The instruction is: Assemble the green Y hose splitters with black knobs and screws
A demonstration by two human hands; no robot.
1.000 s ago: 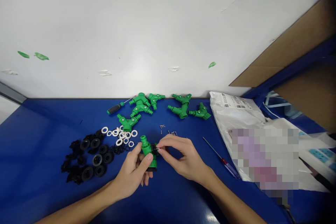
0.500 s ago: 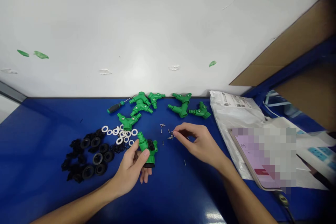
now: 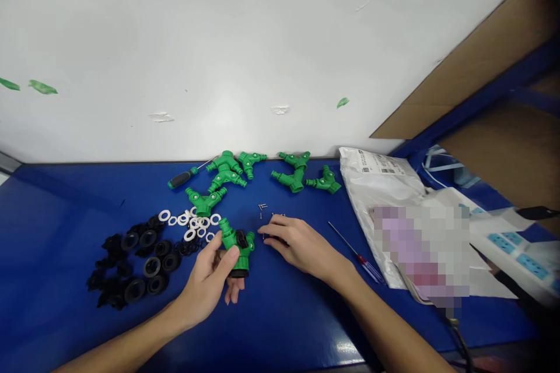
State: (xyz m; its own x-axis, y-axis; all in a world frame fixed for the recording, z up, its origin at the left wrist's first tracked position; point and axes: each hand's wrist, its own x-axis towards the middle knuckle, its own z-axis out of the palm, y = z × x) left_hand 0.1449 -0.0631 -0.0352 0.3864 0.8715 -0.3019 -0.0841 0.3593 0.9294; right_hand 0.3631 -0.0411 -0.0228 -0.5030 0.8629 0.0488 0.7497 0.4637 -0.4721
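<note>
The left hand (image 3: 210,274) holds the green connector (image 3: 244,260) above the near part of the blue counter (image 3: 280,320). Its grip is closed firmly, with the thumb over the body. This piece carries a black knob (image 3: 241,238) at the side and a black end ring (image 3: 240,273) at the bottom, so I would judge these two parts as fitted. On the smaller branch I can see no second knob, thus this one looks only partly complete.

The right hand (image 3: 306,247) is low beside it, near the loose screws (image 3: 262,207), with thumb and forefinger a little apart. Whether this grip has a screw between the tips — I cannot tell.

Much seems to be left. The other green connectors (image 3: 203,204) lie near the wall (image 3: 236,70), and no black knobs show on them. The black parts (image 3: 157,285) and the white washers (image 3: 193,224) are in loose groups at the left. Two screwdrivers (image 3: 182,178) lie on the counter, both out of the hands.
</note>
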